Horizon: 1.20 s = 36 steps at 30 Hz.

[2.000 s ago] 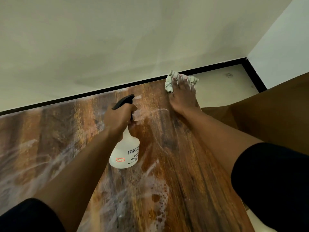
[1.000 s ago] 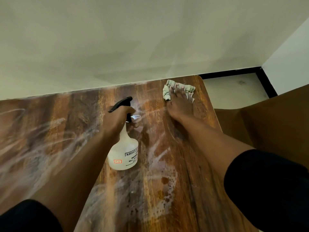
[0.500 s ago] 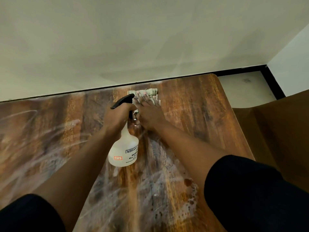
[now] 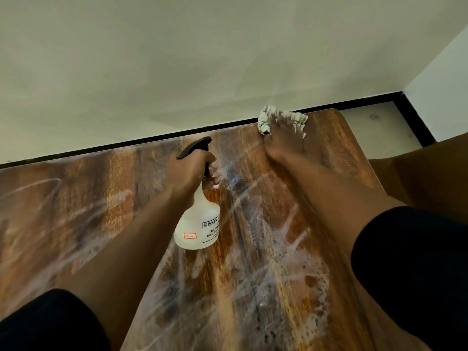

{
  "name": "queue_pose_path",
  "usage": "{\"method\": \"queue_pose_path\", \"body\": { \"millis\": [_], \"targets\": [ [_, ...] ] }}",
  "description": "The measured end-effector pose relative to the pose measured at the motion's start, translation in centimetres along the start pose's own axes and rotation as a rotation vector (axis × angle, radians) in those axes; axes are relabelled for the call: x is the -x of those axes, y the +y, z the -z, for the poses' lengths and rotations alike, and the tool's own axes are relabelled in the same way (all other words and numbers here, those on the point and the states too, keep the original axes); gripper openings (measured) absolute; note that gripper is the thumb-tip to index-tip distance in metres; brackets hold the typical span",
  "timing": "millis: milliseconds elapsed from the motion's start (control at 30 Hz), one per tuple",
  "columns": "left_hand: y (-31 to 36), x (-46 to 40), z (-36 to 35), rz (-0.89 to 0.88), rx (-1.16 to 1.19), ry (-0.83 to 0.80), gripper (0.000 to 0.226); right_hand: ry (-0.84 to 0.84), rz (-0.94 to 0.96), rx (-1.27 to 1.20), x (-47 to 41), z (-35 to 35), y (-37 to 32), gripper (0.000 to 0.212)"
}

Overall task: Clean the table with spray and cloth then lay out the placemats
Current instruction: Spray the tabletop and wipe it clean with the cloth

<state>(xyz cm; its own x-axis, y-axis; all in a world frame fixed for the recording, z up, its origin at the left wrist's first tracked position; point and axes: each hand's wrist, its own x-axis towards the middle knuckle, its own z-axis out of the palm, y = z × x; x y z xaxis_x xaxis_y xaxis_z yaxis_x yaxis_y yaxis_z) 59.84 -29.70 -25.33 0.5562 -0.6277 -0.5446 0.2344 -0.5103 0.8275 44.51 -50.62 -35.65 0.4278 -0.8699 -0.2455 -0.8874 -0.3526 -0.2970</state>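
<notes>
A brown wooden table fills the lower view, streaked with white foam and wet smears. My left hand grips the neck of a white spray bottle with a black trigger head, held above the table's middle. My right hand presses flat on a white patterned cloth at the table's far edge, near the far right corner. The fingers partly cover the cloth. No placemats are in view.
A pale wall runs right behind the table's far edge, with a black skirting strip and a patch of light floor past the right corner. A brown surface stands to the right of the table.
My right hand has slid the cloth from beside the bottle's trigger out to the right, back to the far edge near the corner. The left hand and bottle have stayed in place.
</notes>
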Motion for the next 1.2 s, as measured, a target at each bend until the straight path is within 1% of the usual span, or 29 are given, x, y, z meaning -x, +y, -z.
{"method": "queue_pose_path", "body": {
  "millis": [67, 100, 167, 233, 267, 333, 433, 500, 600, 733, 833, 900, 1000, 1100, 1200],
  "targets": [
    [-0.1, 0.1, 0.4, -0.013, 0.011, -0.015, 0.013, 0.008, -0.009, 0.003, 0.3, -0.9, -2.0, 0.066],
    [-0.2, 0.2, 0.7, -0.025, 0.016, -0.018, 0.014, 0.013, 0.03, 0.025, 0.7, -1.5, -3.3, 0.067],
    [-0.4, 0.3, 1.3, -0.026, 0.025, -0.007, 0.016, -0.01, 0.146, 0.047, 1.6, -2.5, -6.5, 0.067],
    [-0.6, 0.2, 1.9, -0.004, 0.025, 0.022, 0.005, -0.047, 0.269, 0.046, 2.8, -3.9, -10.3, 0.067],
    [-0.6, 0.1, 2.1, 0.008, 0.02, 0.03, 0.004, -0.067, 0.326, 0.058, 3.5, -4.5, -11.9, 0.067],
    [-0.7, 0.0, 2.4, 0.018, 0.01, 0.023, 0.01, -0.107, 0.407, 0.084, 4.3, -5.5, -13.7, 0.068],
    [-0.5, -0.3, 2.3, 0.009, 0.002, 0.005, 0.017, -0.112, 0.453, 0.07, 4.1, -5.0, -12.6, 0.067],
    [-0.4, -0.4, 2.0, 0.006, 0.011, 0.006, 0.015, -0.106, 0.444, 0.053, 3.4, -4.2, -10.8, 0.065],
    [-0.2, -0.4, 1.0, 0.008, 0.031, -0.019, 0.005, -0.095, 0.316, 0.052, 2.9, -2.7, -6.6, 0.065],
    [-0.1, 0.2, -0.4, -0.025, 0.016, -0.054, 0.006, -0.019, 0.132, 0.038, 3.6, 0.6, 0.6, 0.063],
    [-0.2, 1.2, -0.8, -0.049, 0.031, -0.086, 0.014, 0.0, 0.036, 0.046, 4.8, 1.8, 3.5, 0.063],
    [-0.3, 1.7, -0.5, -0.051, 0.045, -0.104, 0.022, -0.007, -0.004, 0.045, 5.0, 1.5, 3.2, 0.062],
    [-0.8, 2.2, 0.6, -0.03, 0.07, -0.098, 0.023, -0.051, -0.032, 0.017, 5.1, 0.7, 0.6, 0.062],
    [-1.5, 2.4, 2.7, 0.003, 0.119, -0.044, 0.035, -0.06, 0.09, 0.057, 5.9, -1.4, -4.1, 0.063],
    [-2.2, 2.9, 4.9, 0.028, 0.141, 0.025, 0.031, -0.101, 0.226, 0.079, 7.8, -4.1, -10.0, 0.064]
  ]
}}
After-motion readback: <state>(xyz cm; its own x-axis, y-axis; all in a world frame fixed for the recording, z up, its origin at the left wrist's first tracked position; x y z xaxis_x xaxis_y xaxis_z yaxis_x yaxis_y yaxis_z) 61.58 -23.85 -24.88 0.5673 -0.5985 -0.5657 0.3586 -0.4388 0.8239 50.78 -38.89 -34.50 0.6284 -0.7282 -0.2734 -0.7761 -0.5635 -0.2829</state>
